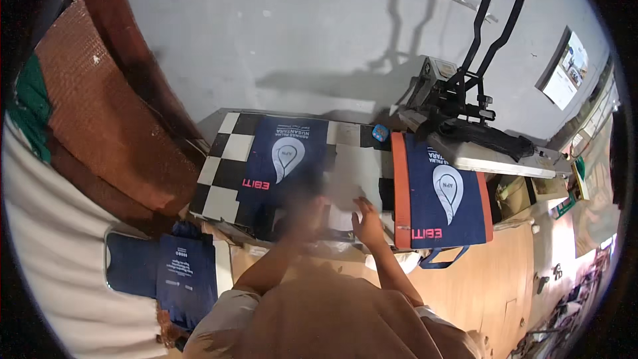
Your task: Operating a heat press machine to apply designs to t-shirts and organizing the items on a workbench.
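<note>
A navy fabric bag (284,159) with a white drop-shaped logo and pink lettering lies flat on a black-and-white checkered table (237,145). My left hand (310,212) is at its near right corner, mostly lost in a blur, so its grip cannot be made out. Fingers extended and thumb apart, my right hand (368,222) is over the near edge of a pale sheet (355,172); whether it touches the sheet is unclear. To its right, a second printed navy bag (448,194) rests on an orange pad (401,194), its strap hanging off the front.
A heat press (503,157) with a tall black looped handle (491,30) overhangs the second bag's far end. A small blue object (380,132) sits at the table's back edge. More navy bags (187,274) are piled at lower left, beside a pale curtain (75,239).
</note>
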Demonstrator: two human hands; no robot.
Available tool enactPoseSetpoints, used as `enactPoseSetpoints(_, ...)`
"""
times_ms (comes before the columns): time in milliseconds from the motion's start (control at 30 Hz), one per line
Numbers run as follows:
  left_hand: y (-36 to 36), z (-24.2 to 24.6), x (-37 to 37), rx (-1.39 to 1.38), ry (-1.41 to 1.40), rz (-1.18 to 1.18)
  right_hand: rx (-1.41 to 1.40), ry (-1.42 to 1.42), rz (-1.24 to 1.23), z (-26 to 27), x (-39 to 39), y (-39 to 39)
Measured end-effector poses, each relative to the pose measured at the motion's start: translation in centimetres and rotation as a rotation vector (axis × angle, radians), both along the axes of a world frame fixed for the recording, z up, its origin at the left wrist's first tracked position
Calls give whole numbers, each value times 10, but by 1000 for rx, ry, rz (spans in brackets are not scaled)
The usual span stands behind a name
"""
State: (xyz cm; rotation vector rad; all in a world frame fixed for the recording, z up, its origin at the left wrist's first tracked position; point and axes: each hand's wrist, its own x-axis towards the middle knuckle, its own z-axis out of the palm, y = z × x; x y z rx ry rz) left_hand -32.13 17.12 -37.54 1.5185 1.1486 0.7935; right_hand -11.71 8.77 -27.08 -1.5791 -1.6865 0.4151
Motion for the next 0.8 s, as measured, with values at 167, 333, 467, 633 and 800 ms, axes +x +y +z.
enactPoseSetpoints(167, 19, -35, 0, 339, 207, 51, 14, -97, -203, -36, 3, 20)
enactPoseSetpoints(333, 21, -46, 11, 316, 233, -25, -90, -396, -407, -85, 26, 18)
enactPoseSetpoints(467, 13, -56, 12, 347, 294, -35, -422, -178, -349, -79, 24, 26)
enactPoseSetpoints(633, 0, -28, 19, 24, 103, 10, -122, -54, -489, -136, 43, 14)
enactPoseSetpoints(800, 4, -19, 4, -17, 105, -16, -253, 168, -454, -128, 32, 11)
